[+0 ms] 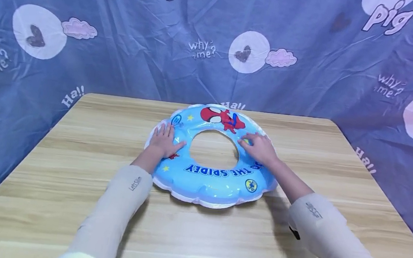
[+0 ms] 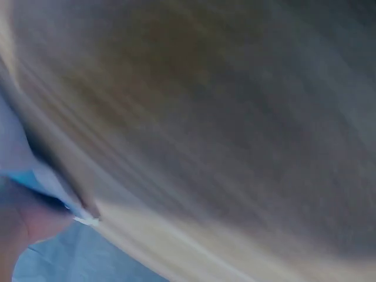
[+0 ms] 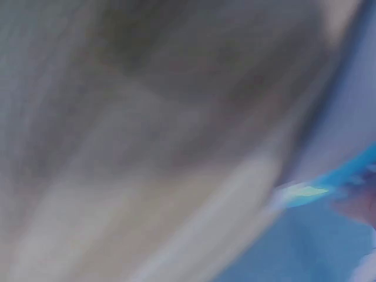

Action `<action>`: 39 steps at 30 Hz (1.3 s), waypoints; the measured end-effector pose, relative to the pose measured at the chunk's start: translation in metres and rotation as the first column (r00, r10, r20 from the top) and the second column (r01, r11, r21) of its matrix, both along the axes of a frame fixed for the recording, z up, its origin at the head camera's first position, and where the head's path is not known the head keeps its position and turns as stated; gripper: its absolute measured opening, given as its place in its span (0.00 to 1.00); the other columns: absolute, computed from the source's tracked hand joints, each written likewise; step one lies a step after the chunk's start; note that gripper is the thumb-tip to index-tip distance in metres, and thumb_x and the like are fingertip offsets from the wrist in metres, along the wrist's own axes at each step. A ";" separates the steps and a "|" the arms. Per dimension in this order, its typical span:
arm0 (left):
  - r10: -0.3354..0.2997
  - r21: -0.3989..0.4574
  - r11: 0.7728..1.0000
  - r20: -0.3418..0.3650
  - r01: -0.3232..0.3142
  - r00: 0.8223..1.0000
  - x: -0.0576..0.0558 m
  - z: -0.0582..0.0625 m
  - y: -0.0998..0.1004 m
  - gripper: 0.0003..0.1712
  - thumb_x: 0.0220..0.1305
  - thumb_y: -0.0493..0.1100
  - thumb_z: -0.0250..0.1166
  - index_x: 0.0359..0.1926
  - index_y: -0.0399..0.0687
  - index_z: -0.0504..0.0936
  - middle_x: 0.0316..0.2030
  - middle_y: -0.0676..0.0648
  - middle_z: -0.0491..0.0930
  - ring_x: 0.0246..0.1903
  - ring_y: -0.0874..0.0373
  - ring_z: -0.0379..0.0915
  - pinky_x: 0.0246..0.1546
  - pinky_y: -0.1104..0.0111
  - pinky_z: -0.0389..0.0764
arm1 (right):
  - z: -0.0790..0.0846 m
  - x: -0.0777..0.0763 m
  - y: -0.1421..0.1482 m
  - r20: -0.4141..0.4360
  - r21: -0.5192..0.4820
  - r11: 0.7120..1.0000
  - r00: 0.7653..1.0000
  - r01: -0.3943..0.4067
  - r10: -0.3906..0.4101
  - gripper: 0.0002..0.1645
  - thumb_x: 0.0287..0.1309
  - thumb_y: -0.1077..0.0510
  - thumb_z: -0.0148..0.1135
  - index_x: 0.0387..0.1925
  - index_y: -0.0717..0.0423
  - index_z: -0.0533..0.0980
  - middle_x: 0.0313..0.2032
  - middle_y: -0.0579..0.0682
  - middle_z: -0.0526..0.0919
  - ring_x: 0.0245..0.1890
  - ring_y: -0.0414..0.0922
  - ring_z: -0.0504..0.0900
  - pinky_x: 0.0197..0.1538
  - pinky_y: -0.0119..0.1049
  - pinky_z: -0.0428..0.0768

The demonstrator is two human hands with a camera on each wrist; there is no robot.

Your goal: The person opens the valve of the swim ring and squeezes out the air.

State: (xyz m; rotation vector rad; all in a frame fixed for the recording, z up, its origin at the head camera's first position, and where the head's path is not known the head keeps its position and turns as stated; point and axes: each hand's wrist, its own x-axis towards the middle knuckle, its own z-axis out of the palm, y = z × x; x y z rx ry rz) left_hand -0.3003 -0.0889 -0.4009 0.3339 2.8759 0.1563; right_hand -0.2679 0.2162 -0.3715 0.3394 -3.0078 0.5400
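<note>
A blue inflatable swim ring [image 1: 208, 187] with a pale scalloped rim lies on the wooden table, printed with a red masked figure, stars and lettering. My left hand [image 1: 163, 142] rests on its left side, fingers spread and thumb out towards the hole. On the ring's right side lies my right hand [image 1: 260, 148], its fingers slightly bent and reaching near the inner edge. Blur in the left wrist view leaves only a bit of the hand [image 2: 35, 220] beside the ring's pale underside [image 2: 14, 144]. The right wrist view catches the ring's edge [image 3: 314, 191] and part of the hand [image 3: 358, 204].
The light wooden table [image 1: 66, 198] extends on all sides of the ring. Behind it and at both sides hangs a blue-grey printed cloth [image 1: 161, 54]. Pale sleeves [image 1: 111, 212] cover both forearms.
</note>
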 end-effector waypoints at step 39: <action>-0.353 0.080 0.927 -0.154 0.367 0.923 -0.011 0.005 -0.017 0.35 0.68 0.64 0.37 0.71 0.57 0.49 0.71 0.45 0.40 0.68 0.47 0.24 0.62 0.50 0.29 | -0.014 0.061 -0.016 0.138 0.119 0.979 0.974 0.162 -0.178 0.49 0.59 0.30 0.41 0.70 0.58 0.49 0.68 0.68 0.40 0.64 0.70 0.34 0.58 0.67 0.35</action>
